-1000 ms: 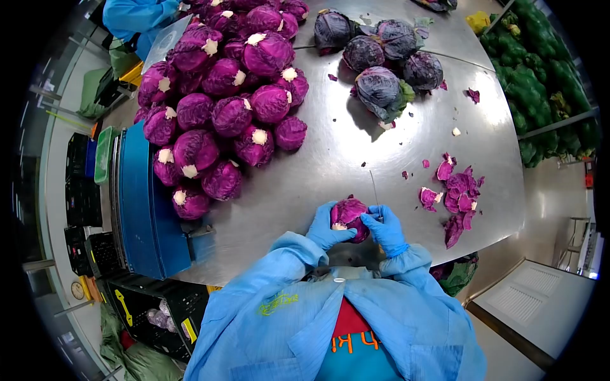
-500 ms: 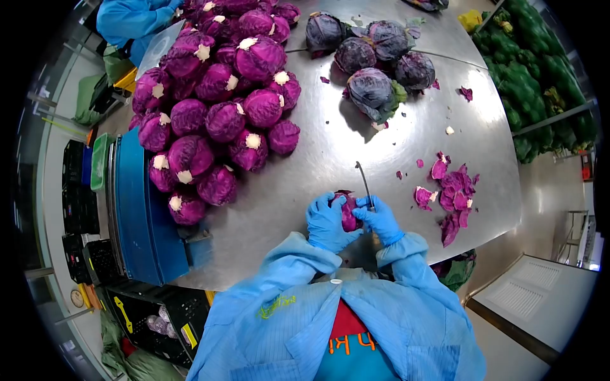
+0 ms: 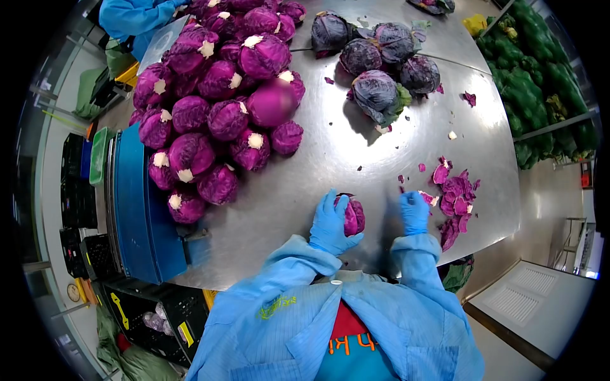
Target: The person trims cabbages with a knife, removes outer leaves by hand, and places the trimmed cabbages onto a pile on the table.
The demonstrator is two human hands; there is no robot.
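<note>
My left hand (image 3: 328, 225), in a blue glove, is wrapped around the left side of a small red cabbage (image 3: 354, 217) low over the steel table (image 3: 279, 216). A dark loose leaf edge shows at the cabbage's top. Apart from it, my right hand (image 3: 414, 213), also gloved, is closed beside the pile of purple leaf trimmings (image 3: 456, 195). The knife that was in it half a second ago lies nowhere on the table; its blade hardly shows now, with only a small dark sliver at the fingers.
Trimmed red cabbages (image 3: 190, 152) are heaped at left beside a blue panel (image 3: 149, 216). Several untrimmed, dark cabbages (image 3: 375, 95) sit at the back. Green net sacks (image 3: 540, 89) stand at right, a black crate (image 3: 152, 324) at lower left. A co-worker's blue sleeve (image 3: 136, 19) shows at upper left.
My right hand has moved right, away from the cabbage, to the leaf trimmings, and the knife blade has dropped from clear view. My left hand still holds the cabbage in nearly the same place.
</note>
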